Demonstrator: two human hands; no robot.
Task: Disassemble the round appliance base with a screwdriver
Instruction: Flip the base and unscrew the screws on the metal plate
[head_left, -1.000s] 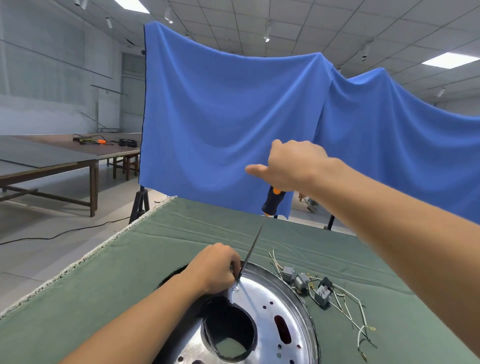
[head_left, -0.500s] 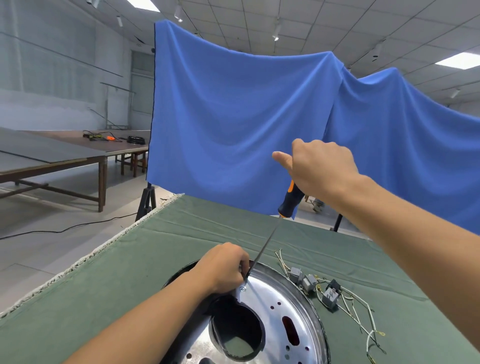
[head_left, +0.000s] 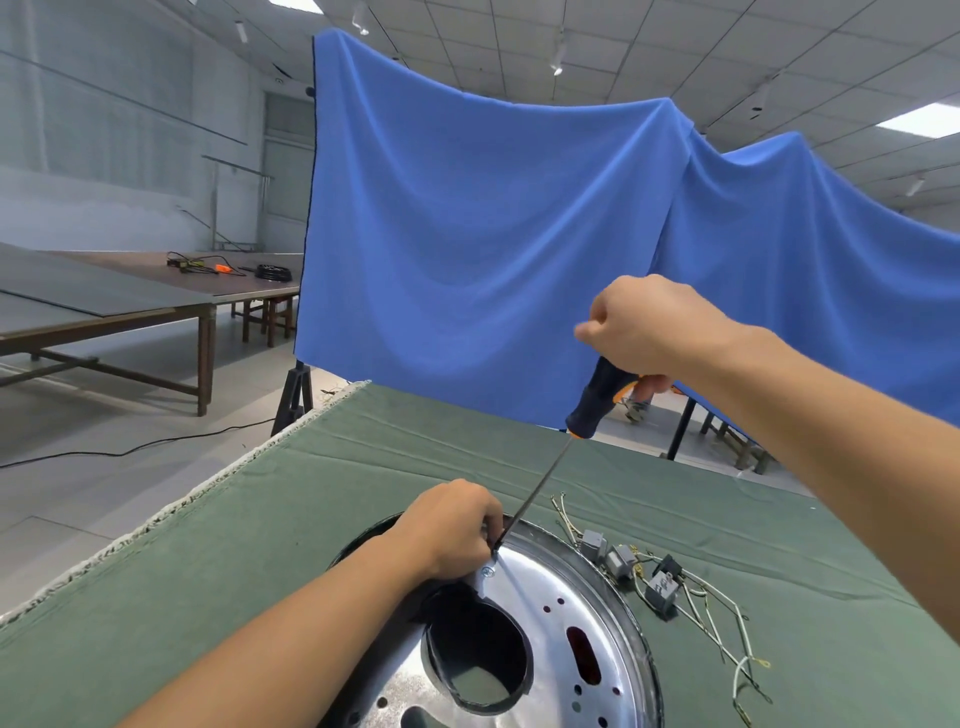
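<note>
Our right hand (head_left: 652, 332) is raised high over the table (head_left: 218, 545), fingers wrapped tight around the top of the screwdriver (head_left: 597, 397), whose dark handle with orange trim juts out below the fist. From there the thin metal shaft slants down and toward us, to the lower left of that hand, and its tip sits at a small screw (head_left: 487, 571) on the round appliance base (head_left: 550, 623).

Our left hand (head_left: 449, 527) lies well below the right one, resting on the far edge of the base, fingers curled and pinching around the lower end of the shaft just above the screw. How firmly those fingertips bear on the shaft we cannot tell, as the back of the hand hides them.

The base lies flat on the green cloth directly beneath and just nearer to us than the left hand: a shiny metal disc with a dark rim, a large dark opening in the middle, and several small holes and a slot.

To the right of the left hand, just beside the rim, lies a bundle of loose wires with small grey components (head_left: 660, 587). Beyond the right hand hangs a blue cloth backdrop (head_left: 467, 234).
</note>
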